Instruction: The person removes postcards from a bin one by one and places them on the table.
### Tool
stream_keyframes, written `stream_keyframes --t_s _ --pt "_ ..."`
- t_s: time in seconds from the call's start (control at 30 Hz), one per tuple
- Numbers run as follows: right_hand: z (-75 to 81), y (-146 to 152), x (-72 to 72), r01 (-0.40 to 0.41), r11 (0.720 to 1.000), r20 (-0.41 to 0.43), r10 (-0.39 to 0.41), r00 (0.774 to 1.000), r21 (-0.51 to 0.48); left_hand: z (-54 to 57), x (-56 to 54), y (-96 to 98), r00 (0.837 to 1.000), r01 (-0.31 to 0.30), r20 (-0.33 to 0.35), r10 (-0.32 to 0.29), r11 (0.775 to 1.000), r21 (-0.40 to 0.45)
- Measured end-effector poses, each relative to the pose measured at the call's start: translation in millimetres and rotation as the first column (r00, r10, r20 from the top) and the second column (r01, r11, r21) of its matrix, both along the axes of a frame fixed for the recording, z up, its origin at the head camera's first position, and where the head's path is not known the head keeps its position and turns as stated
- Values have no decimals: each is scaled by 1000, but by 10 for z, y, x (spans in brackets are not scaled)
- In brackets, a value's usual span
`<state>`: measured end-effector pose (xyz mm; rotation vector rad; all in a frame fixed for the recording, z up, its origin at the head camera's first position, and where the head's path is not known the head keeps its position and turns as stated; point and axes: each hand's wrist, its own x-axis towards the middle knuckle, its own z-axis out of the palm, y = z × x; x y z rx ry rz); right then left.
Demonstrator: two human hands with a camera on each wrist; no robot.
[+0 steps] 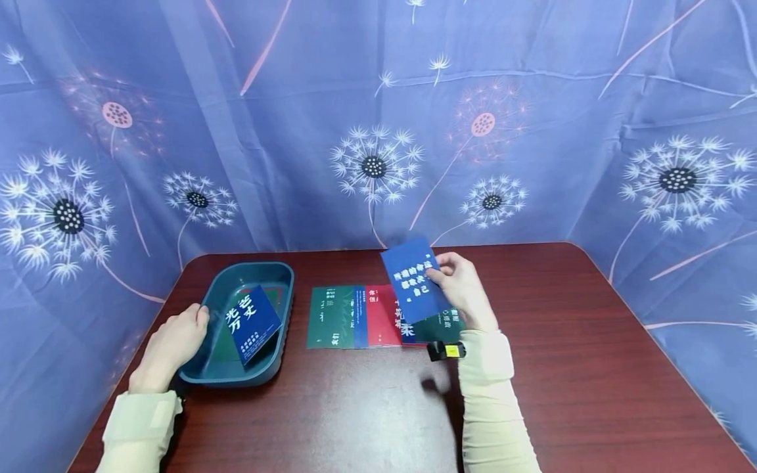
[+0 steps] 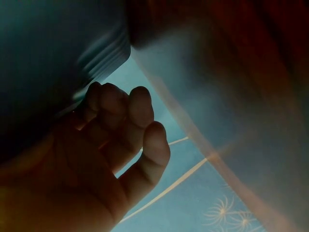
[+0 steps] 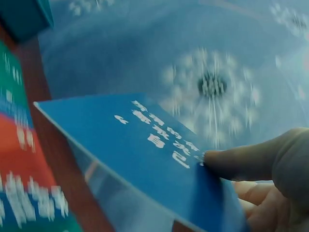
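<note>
My right hand [image 1: 464, 286] pinches a blue card [image 1: 411, 266] with white Chinese characters, thumb on its printed face. In the right wrist view this card [image 3: 130, 150] is tilted, held at one edge. Below it is a row of overlapping cards: green [image 1: 328, 322], blue [image 1: 360, 322], red [image 1: 381, 322], and others partly covered by the held card. My left hand [image 1: 174, 341] holds the left rim of a teal plastic basin [image 1: 286, 282]. In the left wrist view its curled fingers [image 2: 154, 145] lie against or close to the outer wall. Another blue card [image 1: 253, 325] leans inside the basin.
Something green and red [image 1: 227, 345] lies on the basin floor beneath the blue card. The dark red-brown table [image 1: 591, 368] extends to the right and front. A blue dandelion-print cloth [image 1: 296, 98] hangs behind and on both sides.
</note>
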<state>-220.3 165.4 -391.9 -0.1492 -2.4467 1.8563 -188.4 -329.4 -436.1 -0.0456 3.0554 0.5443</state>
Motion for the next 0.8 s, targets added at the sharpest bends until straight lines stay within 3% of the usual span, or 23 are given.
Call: stream_keyframes --t_s 0.23,0.53,0.8 --pt "-203 423 29 63 995 182 -77 980 80 -5 -7 -9 1000 -1 -1 1 1000 -10" --pt "-369 709 55 111 989 243 -132 961 96 14 -9 11 1000 8 3 -8 1000 -10" --pt "-505 751 98 127 992 310 -120 943 -4 6 -13 2 1000 5 7 -5 1000 -19"
